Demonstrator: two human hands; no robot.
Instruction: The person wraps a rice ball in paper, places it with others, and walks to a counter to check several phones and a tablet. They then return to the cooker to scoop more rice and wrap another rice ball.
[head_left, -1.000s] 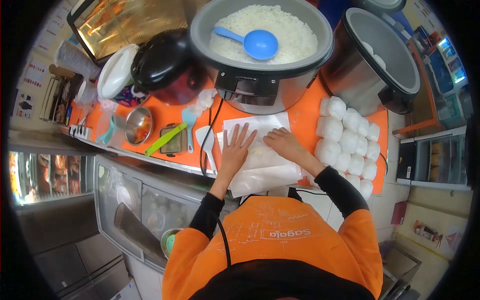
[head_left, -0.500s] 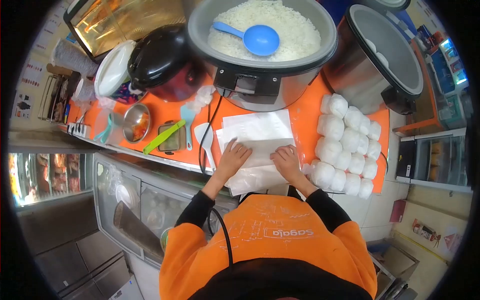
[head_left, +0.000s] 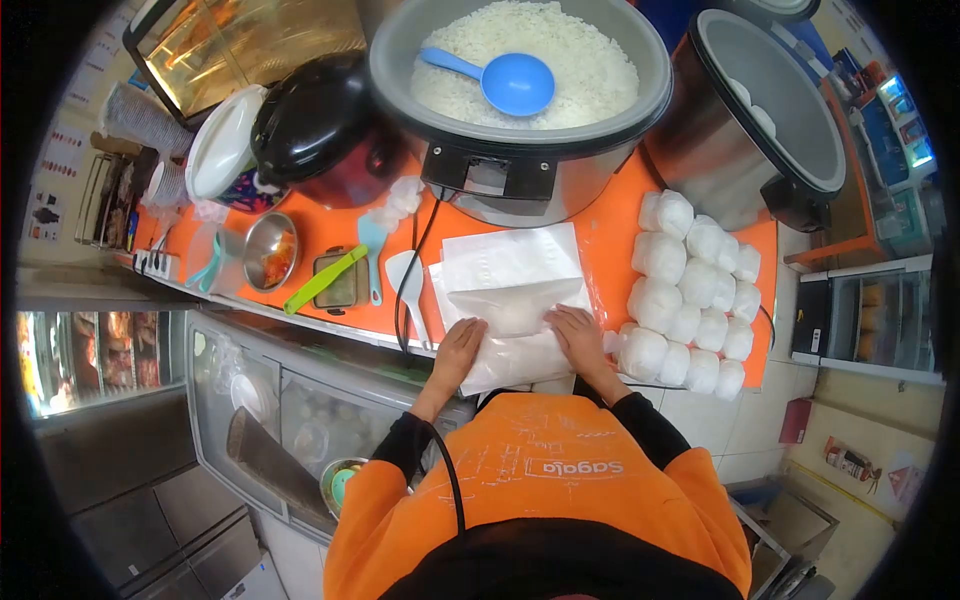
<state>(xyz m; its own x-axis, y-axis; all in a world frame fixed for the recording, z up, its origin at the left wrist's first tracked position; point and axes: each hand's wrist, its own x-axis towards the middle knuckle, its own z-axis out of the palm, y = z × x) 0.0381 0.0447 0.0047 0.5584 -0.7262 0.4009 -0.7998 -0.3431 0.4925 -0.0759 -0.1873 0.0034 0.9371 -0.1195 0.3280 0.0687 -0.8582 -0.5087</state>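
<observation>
White wrapping paper point(head_left: 512, 262) lies in a stack at the counter's front edge, its top sheet folded across the middle. My left hand point(head_left: 461, 346) grips the left side of the folded sheet, fingers closed with the thumb side inward. On the opposite side, my right hand point(head_left: 576, 334) pinches the sheet's right edge. What the fold covers, if anything, is hidden. Just left of the paper lies a white rice paddle point(head_left: 405, 283). Several white wrapped bundles point(head_left: 660, 257) are piled to the right.
Behind the paper stands a large rice cooker point(head_left: 600, 165) filled with rice, a blue scoop point(head_left: 518, 84) on top. A second open cooker point(head_left: 715, 130) is at right. Green tongs point(head_left: 325, 280), a light-blue spatula point(head_left: 373, 250) and a steel bowl point(head_left: 262, 238) sit at left, near a black cable point(head_left: 420, 250).
Both hands have drawn back toward my body and now hold the sheet's sides lower down. The fold in the paper is more visible, with the near flap lying smoother.
</observation>
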